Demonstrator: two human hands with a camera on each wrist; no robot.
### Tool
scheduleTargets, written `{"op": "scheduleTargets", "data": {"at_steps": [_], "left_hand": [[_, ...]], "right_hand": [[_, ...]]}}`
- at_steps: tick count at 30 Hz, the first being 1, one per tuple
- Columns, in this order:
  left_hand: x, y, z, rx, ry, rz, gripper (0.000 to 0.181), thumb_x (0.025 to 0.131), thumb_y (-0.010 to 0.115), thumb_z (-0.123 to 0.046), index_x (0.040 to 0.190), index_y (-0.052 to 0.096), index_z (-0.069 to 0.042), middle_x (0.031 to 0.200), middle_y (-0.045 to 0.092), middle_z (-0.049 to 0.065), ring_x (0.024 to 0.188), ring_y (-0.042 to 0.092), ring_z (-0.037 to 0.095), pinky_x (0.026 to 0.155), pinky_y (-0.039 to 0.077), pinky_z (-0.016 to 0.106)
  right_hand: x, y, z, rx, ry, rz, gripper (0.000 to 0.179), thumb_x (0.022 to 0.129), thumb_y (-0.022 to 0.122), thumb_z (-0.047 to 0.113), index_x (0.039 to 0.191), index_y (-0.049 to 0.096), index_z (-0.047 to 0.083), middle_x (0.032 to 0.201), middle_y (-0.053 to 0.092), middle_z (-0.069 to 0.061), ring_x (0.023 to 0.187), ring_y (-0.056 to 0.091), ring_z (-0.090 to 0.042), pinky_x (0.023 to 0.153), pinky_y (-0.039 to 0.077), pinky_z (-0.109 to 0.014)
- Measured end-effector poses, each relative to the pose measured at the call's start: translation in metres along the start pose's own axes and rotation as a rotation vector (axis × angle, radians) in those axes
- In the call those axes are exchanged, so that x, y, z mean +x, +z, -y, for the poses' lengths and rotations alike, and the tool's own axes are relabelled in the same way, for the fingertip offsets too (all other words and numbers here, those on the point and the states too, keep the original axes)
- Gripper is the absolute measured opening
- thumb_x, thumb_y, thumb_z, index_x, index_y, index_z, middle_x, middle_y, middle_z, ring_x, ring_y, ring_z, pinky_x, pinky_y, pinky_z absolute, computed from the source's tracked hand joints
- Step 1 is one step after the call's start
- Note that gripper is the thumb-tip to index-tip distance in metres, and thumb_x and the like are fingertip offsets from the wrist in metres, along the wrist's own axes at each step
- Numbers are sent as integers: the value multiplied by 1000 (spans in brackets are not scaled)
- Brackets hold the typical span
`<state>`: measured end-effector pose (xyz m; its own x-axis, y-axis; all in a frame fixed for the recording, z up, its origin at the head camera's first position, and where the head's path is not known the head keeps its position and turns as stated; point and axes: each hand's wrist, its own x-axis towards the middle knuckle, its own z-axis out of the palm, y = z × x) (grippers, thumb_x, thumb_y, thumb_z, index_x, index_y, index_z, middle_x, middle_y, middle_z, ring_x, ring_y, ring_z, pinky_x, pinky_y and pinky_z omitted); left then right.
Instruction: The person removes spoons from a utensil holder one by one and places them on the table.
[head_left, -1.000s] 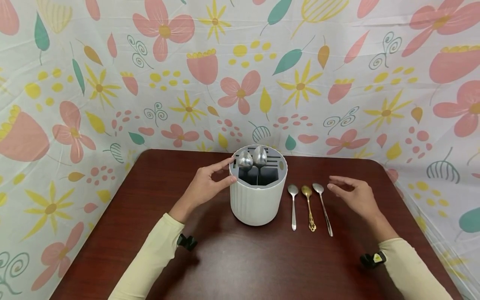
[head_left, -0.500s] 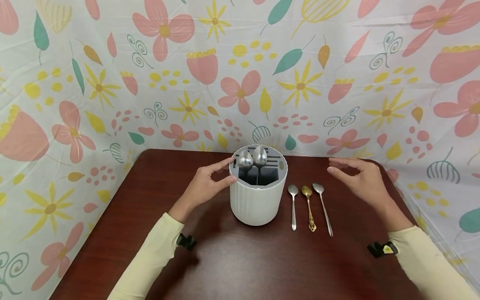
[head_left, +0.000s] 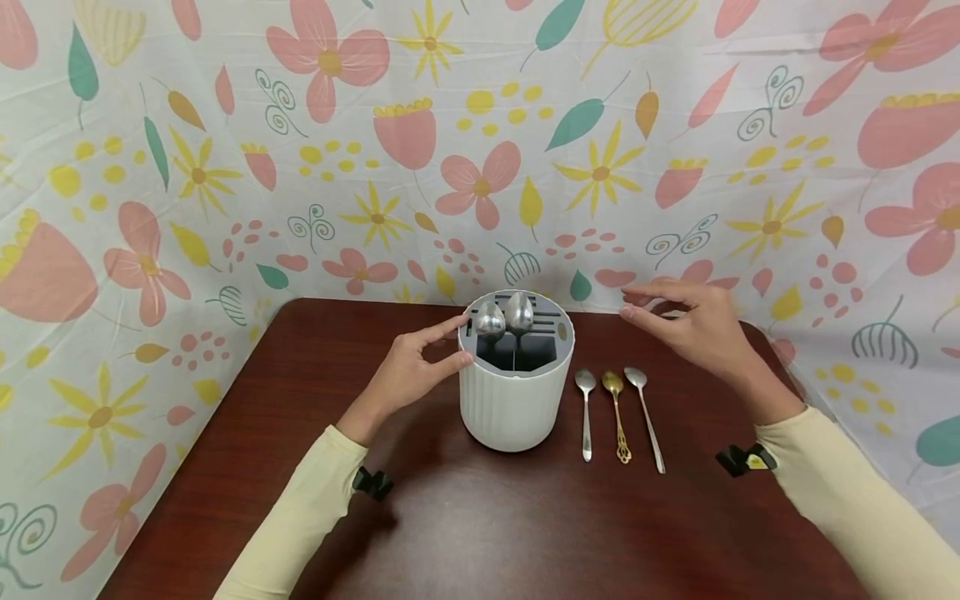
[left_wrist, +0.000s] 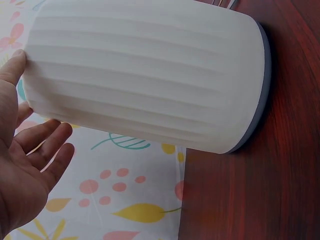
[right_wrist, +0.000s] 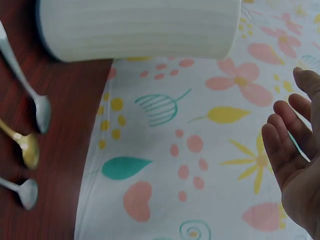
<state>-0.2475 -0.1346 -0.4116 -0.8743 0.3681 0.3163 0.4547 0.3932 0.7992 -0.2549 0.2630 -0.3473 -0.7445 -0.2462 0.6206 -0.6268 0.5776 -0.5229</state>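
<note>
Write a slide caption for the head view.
Left hand touching a white holder containing two spoons; three more spoons lie beside it.

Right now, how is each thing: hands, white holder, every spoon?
White holder: upright
Left hand: touching holder
Right hand: raised, holding nothing
Left spoon in holder: bowl up
Right spoon in holder: bowl up
Silver spoon beside holder: lying
Gold spoon: lying
Outermost silver spoon: lying
</note>
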Motion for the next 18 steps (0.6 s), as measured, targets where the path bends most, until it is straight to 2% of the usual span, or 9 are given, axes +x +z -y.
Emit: {"op": "scheduleTargets", "data": {"at_steps": [6, 12, 14, 18], "left_hand": [[-1, -1, 0, 5, 3, -2, 58, 93, 73, -50, 147, 55, -40, 146, 57, -16, 120, 56, 17, 93, 51, 46], [-1, -1, 1, 7, 5, -5, 57, 93, 73, -50, 146, 55, -41, 145, 57, -16, 119, 56, 16, 92, 51, 43], [-1, -1, 2, 7, 2, -6, 57, 93, 73, -50, 146, 55, -42, 145, 57, -17, 118, 55, 15, 90, 51, 43], [0, 0, 3, 8, 3, -5, 57, 93, 73, -50, 146, 55, -42, 145, 57, -18, 119, 56, 15, 92, 51, 43]], "right_hand": [[11, 13, 10, 37, -16, 31, 33, 80, 88, 6, 110, 82, 19, 104, 78, -3, 83, 68, 1, 72, 53, -14], [19, 27, 27, 71, -86, 25, 29, 75, 87, -5, 101, 82, 6, 96, 78, -9, 78, 62, 3, 70, 51, -17], [21, 31, 38, 81, -102, 26, 27, 74, 86, -8, 98, 82, 2, 91, 77, -12, 76, 62, 0, 69, 50, -18], [24, 36, 58, 117, -113, 53, 23, 75, 84, -9, 97, 81, -2, 85, 75, -14, 77, 63, -17, 72, 49, -21]]}}
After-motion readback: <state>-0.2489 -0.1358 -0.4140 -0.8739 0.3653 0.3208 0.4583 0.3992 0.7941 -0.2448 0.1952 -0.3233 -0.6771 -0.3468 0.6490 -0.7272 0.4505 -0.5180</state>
